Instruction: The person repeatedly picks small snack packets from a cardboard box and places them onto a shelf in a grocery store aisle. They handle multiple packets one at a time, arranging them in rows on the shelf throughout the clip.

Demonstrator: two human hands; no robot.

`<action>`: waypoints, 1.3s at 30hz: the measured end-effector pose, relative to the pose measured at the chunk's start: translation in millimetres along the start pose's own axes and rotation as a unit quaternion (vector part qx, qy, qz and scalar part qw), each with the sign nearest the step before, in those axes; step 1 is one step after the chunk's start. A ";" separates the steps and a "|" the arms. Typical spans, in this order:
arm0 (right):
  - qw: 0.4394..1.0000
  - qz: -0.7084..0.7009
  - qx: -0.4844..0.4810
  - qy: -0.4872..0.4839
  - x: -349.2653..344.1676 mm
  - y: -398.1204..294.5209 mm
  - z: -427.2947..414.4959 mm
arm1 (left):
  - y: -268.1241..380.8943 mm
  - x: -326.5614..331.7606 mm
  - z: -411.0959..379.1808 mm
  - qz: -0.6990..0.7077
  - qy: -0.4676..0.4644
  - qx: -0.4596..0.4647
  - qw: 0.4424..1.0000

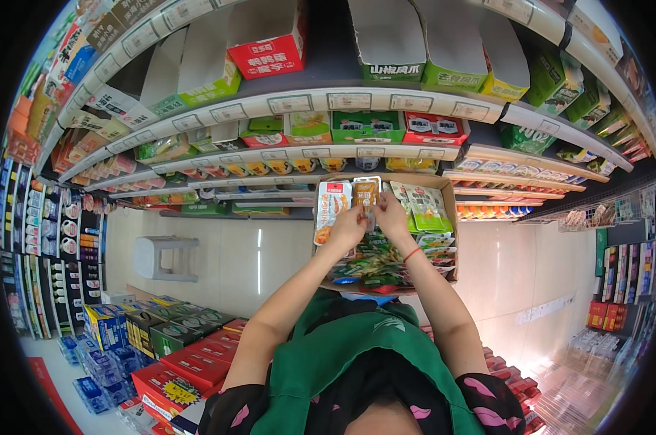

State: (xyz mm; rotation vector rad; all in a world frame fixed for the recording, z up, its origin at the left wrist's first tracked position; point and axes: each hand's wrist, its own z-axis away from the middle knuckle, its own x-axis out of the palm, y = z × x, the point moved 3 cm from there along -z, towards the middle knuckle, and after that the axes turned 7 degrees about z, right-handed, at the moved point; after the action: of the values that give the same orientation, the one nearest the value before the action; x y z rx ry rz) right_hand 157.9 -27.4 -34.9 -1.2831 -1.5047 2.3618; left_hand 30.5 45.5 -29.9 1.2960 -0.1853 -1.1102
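A cardboard carton (454, 239) filled with snack pouches stands before me, in front of the shelves. Over its far part, my left hand (350, 227) and my right hand (392, 216) pinch a brown-orange snack pouch (366, 193) from both sides. Its lower end is partly covered by my fingers. Left of it lies a white and orange pouch (332, 209), next to my left fingers. Green and white pouches (426, 207) rest at the carton's right, beyond my right hand. Darker green pouches (368, 261) fill the near part, below my wrists.
Shelves with a white price-tag rail (349, 101) curve across the front, holding open display boxes such as a red one (268, 57). A grey plastic stool (165, 259) stands on the tiled floor at left. Stacked red drink cartons (194, 361) and shrink-wrapped bottles (108, 367) are behind it.
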 end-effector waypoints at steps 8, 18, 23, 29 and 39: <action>0.999 -0.029 0.022 -0.019 -4.0 10.5 -1.7 | 1.3 -4.3 3.2 0.053 0.046 0.058 0.996; 0.999 -0.042 -0.026 -0.018 -66.4 -41.8 21.1 | 29.4 -43.7 1.1 0.217 0.022 0.064 0.974; 0.994 -0.041 -0.097 0.020 -98.2 -100.4 30.3 | 77.6 -85.3 16.0 0.282 0.015 0.115 0.952; 0.980 -0.073 -0.180 0.044 -134.5 -176.8 36.9 | 146.0 -147.3 42.9 0.283 0.044 0.198 0.937; 0.932 -0.055 -0.341 0.110 -210.7 -321.6 50.1 | 271.9 -257.4 85.0 0.150 0.112 0.400 0.897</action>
State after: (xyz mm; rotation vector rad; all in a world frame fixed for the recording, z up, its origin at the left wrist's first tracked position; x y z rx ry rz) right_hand 146.0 8.5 350.9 -1.4505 -2.3383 1.5885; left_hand -8.1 141.6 339.9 2.0273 -0.6986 -0.6066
